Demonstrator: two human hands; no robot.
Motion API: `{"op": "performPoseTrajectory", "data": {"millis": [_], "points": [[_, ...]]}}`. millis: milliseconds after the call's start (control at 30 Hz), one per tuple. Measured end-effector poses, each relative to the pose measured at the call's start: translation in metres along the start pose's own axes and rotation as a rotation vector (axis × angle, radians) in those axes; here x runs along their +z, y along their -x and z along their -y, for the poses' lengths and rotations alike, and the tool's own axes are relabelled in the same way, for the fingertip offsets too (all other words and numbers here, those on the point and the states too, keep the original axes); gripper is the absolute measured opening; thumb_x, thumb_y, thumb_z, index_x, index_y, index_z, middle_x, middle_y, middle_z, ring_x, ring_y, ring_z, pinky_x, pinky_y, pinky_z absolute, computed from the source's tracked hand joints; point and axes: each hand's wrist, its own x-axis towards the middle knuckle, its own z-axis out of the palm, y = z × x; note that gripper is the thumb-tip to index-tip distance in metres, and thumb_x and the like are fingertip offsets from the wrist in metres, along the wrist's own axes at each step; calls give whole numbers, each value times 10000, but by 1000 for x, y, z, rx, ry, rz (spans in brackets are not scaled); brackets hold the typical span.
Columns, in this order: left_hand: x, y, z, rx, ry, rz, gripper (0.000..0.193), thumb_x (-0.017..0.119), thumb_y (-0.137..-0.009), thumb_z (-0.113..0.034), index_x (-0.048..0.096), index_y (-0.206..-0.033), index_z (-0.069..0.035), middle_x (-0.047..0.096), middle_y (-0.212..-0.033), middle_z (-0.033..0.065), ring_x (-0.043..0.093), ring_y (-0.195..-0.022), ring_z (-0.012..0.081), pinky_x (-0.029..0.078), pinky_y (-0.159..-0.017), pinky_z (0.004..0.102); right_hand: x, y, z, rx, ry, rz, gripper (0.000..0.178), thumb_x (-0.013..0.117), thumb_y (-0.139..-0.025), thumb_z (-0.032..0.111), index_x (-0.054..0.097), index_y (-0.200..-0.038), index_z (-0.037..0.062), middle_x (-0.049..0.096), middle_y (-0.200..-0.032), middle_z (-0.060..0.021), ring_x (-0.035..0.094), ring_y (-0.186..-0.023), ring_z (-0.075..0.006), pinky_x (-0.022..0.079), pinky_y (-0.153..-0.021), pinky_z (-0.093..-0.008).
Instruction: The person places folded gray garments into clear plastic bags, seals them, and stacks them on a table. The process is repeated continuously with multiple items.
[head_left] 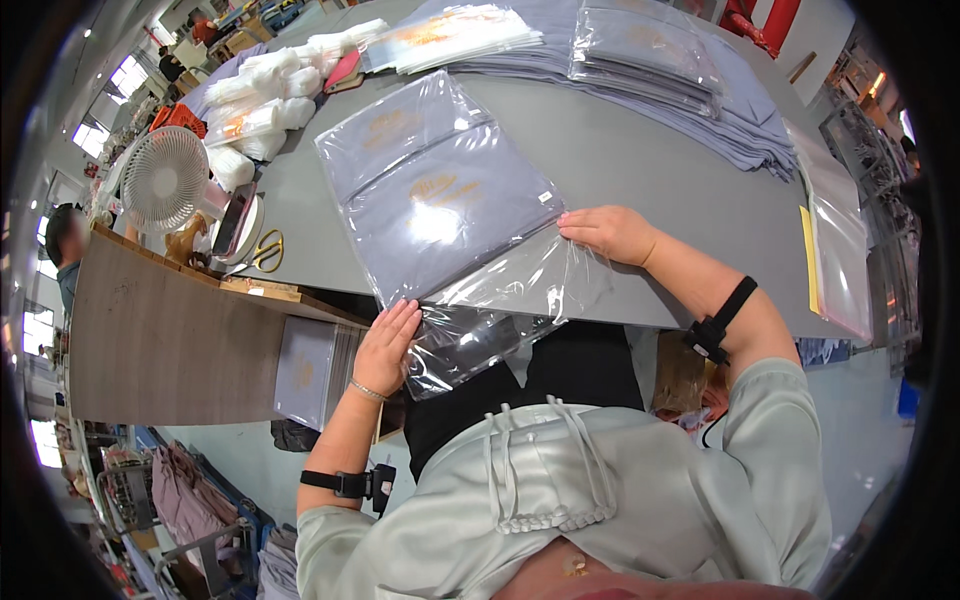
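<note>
A flat clear plastic bag (485, 290) with folded grey-lilac cloth (400, 235) inside lies askew on the table. Gold-coloured print and a small white label show through the film. Its loose, wrinkled near end hangs past the table's front edge over my lap. My left hand (385, 345) is at the bag's near left edge, its fingers together on the film and its thumb hidden. At the right edge, beside the cloth's corner, my right hand (612, 235) pinches the film with its fingertips.
Bagged cloths (650, 50) and white packets (450, 38) lie on grey-lilac cloth at the back. White bundles (265, 105), a fan (165, 178) and scissors (268, 250) are at left. Clear plastic sheets (838, 235) lie along the right edge. More packed cloths (305, 370) stand below the table.
</note>
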Motion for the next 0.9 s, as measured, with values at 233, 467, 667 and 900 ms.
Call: {"op": "performPoseTrajectory", "data": {"millis": [233, 467, 667, 900], "points": [[-17, -3, 0, -484, 671, -243, 332, 381, -969, -186, 628, -990, 34, 639, -974, 112, 589, -945, 191, 445, -853, 309, -3, -2, 19, 693, -576, -153, 213, 470, -930, 207, 602, -909, 42, 645, -758, -111, 638, -751, -245, 489, -658, -331], [-1, -48, 25, -951, 378, -399, 259, 476, -928, -185, 535, -780, 19, 548, -620, 100, 558, -591, 187, 449, -572, 319, 25, -30, 39, 1094, -161, -209, 266, 457, -901, 243, 539, -815, 6, 627, -741, -184, 599, -698, -388, 476, -622, -452], [0, -64, 26, -884, -126, -253, 299, 514, -857, -123, 518, -1132, -5, 557, -1038, 246, 559, -919, 409, 459, -795, 423, 13, -57, 37, 1263, 58, 197, 298, 554, -822, 193, 535, -1002, -44, 645, -869, -195, 631, -818, -346, 507, -683, -431], [2, -90, 32, -423, -167, -60, 579, 459, -908, -227, 259, -1396, 14, 236, -1466, 212, 193, -1369, 370, 132, -1105, 505, 25, -74, 41, 554, 169, -322, 557, 488, -889, 323, 364, -1343, 26, 400, -1353, -210, 350, -1279, -339, 303, -1045, -444]]}}
